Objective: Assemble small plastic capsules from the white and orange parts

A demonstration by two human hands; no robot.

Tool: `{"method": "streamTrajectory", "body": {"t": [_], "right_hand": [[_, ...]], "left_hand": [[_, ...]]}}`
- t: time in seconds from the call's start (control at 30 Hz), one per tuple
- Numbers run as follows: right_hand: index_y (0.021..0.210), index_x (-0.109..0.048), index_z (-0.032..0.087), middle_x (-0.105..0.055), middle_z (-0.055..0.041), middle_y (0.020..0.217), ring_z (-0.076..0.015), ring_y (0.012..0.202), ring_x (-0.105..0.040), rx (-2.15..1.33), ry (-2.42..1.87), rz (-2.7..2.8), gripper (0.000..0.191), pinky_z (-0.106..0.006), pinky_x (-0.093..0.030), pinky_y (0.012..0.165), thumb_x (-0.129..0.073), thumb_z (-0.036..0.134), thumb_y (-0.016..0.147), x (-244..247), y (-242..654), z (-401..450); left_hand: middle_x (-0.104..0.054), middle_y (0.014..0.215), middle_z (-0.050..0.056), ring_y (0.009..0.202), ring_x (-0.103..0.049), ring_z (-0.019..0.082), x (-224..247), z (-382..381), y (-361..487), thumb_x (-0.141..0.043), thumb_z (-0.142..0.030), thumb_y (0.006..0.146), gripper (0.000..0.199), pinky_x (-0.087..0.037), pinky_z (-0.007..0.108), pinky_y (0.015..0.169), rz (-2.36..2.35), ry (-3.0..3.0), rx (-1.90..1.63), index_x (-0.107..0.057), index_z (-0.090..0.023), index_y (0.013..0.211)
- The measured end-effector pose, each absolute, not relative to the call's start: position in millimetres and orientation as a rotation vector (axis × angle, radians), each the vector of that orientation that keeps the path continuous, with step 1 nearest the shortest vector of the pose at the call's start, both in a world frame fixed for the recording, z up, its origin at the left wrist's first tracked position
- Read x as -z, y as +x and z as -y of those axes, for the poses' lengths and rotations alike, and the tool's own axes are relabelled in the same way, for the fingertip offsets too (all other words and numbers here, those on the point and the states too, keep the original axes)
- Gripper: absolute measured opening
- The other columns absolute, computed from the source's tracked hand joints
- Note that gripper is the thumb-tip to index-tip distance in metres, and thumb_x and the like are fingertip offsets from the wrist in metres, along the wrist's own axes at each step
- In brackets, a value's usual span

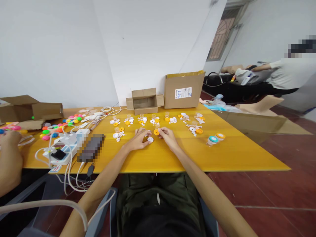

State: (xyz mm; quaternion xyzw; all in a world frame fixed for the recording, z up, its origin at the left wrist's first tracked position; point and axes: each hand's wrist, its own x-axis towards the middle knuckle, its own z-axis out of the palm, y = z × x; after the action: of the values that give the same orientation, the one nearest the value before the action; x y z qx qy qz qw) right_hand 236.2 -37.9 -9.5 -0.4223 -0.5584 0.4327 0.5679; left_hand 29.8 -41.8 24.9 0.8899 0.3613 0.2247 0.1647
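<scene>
My right hand (168, 137) is pinched at the edge of a small orange disc (156, 132), which looks like a lid. Just behind that disc is a small clear cup, partly hidden by the fingers. My left hand (138, 139) rests low over the table with its thumb and fingers apart. A white round disc (150, 139) lies beside its thumb, and small white pieces show near the fingertips. Groups of clear cups, orange discs (198, 131) and white gear-like pieces (172, 120) are laid out beyond and beside my hands.
Two lidded clear jars, one teal-topped (213, 139) and one orange-topped (220, 135), stand at right. Behind are a small open carton (145, 106) and a larger box (184, 90). A power strip (71, 146), cables and coloured balls lie left, near another person's arm (10, 158).
</scene>
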Motion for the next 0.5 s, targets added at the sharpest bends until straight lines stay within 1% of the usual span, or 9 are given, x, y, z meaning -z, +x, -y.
{"method": "streamTrajectory", "body": {"t": [0.13,0.23,0.33,0.5], "right_hand": [[0.072,-0.064,0.022,-0.071,-0.0051,0.076,-0.0203,0.072,-0.067,-1.041,-0.982,1.335,0.051,-0.031,-0.055,0.064,-0.07,0.073,0.07,7.6,236.1,40.2],[0.07,-0.064,0.022,-0.069,-0.0032,0.072,-0.0181,0.068,-0.063,-1.032,-0.974,1.348,0.049,-0.03,-0.053,0.064,-0.071,0.07,0.069,6.1,235.4,41.7],[0.069,-0.064,0.022,-0.066,-0.0014,0.069,-0.017,0.064,-0.059,-1.0,-0.962,1.379,0.046,-0.029,-0.051,0.063,-0.071,0.068,0.071,5.2,234.0,43.2],[0.069,-0.066,0.022,-0.067,-0.001,0.069,-0.0189,0.069,-0.062,-0.976,-0.92,1.44,0.041,-0.031,-0.052,0.067,-0.072,0.062,0.073,2.8,231.5,46.2]], "left_hand": [[-0.067,0.109,0.004,0.114,-0.051,0.027,-25.1,42.2,29.8,-0.062,-0.029,0.091,0.022,-0.037,0.047,0.105,-1.007,2.512,-0.658,-0.061,-0.027,0.113],[-0.067,0.109,0.003,0.115,-0.052,0.026,-24.7,41.7,29.7,-0.062,-0.027,0.091,0.021,-0.036,0.047,0.107,-1.019,2.498,-0.653,-0.061,-0.028,0.112],[-0.067,0.111,0.002,0.116,-0.052,0.027,-23.4,40.4,29.5,-0.064,-0.026,0.089,0.026,-0.036,0.047,0.107,-1.043,2.485,-0.655,-0.061,-0.029,0.114],[-0.066,0.114,0.003,0.117,-0.052,0.028,-20.4,38.3,28.9,-0.067,-0.029,0.088,0.029,-0.036,0.048,0.108,-1.073,2.465,-0.664,-0.061,-0.03,0.117]]}}
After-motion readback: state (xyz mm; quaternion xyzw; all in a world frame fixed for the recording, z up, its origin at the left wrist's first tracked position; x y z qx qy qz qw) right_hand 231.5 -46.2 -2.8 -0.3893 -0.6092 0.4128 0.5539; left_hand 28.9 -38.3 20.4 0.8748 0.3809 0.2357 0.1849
